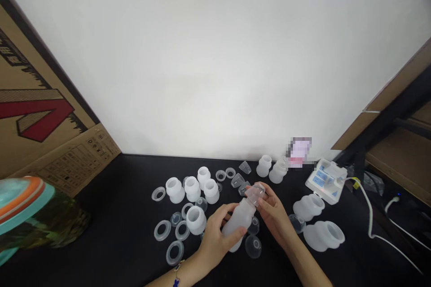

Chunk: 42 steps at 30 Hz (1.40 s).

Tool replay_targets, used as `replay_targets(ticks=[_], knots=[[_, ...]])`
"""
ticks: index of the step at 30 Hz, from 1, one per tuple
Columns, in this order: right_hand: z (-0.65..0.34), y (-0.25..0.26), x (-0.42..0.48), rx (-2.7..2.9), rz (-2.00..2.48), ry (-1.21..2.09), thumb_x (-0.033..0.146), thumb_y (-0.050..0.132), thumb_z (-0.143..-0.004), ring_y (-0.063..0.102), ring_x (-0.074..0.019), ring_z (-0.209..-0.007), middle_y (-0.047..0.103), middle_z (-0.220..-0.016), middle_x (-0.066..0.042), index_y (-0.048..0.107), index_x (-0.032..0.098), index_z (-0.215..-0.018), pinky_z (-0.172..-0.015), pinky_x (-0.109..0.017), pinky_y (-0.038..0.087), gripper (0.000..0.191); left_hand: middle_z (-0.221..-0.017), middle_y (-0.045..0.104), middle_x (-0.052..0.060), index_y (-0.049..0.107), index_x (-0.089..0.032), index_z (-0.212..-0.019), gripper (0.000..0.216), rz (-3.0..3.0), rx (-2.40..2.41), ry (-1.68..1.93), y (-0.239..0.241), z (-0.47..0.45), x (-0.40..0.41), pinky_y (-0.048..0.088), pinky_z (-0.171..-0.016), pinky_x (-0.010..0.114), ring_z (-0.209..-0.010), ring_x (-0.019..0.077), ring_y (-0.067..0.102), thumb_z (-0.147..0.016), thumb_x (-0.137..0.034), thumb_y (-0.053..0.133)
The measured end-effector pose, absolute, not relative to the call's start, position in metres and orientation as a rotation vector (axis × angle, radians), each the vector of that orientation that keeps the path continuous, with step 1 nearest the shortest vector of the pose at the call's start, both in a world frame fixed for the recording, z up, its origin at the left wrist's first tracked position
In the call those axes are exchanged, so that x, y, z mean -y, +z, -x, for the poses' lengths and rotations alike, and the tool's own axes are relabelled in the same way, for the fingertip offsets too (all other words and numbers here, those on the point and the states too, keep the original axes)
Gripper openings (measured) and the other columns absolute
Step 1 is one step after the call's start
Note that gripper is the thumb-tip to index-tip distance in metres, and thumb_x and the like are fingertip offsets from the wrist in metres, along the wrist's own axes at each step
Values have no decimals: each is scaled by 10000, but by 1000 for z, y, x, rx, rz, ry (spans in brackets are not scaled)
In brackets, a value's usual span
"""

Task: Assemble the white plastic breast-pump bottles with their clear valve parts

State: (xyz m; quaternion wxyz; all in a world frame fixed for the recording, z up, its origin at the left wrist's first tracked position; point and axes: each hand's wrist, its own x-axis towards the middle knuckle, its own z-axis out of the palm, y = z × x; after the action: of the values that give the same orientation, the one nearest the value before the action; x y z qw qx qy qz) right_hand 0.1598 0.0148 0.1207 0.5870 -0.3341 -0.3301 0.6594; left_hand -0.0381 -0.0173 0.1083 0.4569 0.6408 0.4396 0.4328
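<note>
My left hand (215,235) is wrapped round the body of a frosted white baby bottle (239,219), which tilts up to the right. At the bottle's neck, my right hand (273,210) grips a clear tapered cap (256,193) between thumb and fingers. I cannot tell whether the cap is seated on the neck. Just beyond my right hand lie several similar clear caps (237,180). Below the bottle are clear domed nipples (253,246). To the left of my left hand stand several short white open-mouthed bottles (196,220), with translucent rings (162,230) scattered around them.
Two white bottles (264,166) stand by the wall, and two more (323,236) lie at the right. Behind those sits a white corded device (326,181). A lidded jar (50,215) and a printed cardboard box (43,112) occupy the left. White cables (370,215) cross the right side.
</note>
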Motion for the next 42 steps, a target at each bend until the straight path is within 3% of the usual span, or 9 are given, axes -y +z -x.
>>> replay_targets(ticks=[9, 42], knots=[[-159, 120, -15, 807, 784, 1567, 354, 908, -709, 709, -314, -1008, 768, -1113, -107, 686, 269, -1114, -886, -440, 501, 470, -1048, 729, 68, 688, -215, -1201, 442, -1574, -1079, 1063, 110, 38, 17, 487, -714, 306, -823, 233, 631, -820, -429, 757], [-158, 120, -14, 928, 809, 1552, 395, 918, -681, 715, -281, -995, 779, -1084, -85, 667, 265, -1108, -859, -385, 535, 512, -1055, 728, 46, 668, -221, -1225, 440, -1586, -1076, 1065, 102, 39, 16, 480, -715, 297, -832, 217, 632, -846, -435, 736]])
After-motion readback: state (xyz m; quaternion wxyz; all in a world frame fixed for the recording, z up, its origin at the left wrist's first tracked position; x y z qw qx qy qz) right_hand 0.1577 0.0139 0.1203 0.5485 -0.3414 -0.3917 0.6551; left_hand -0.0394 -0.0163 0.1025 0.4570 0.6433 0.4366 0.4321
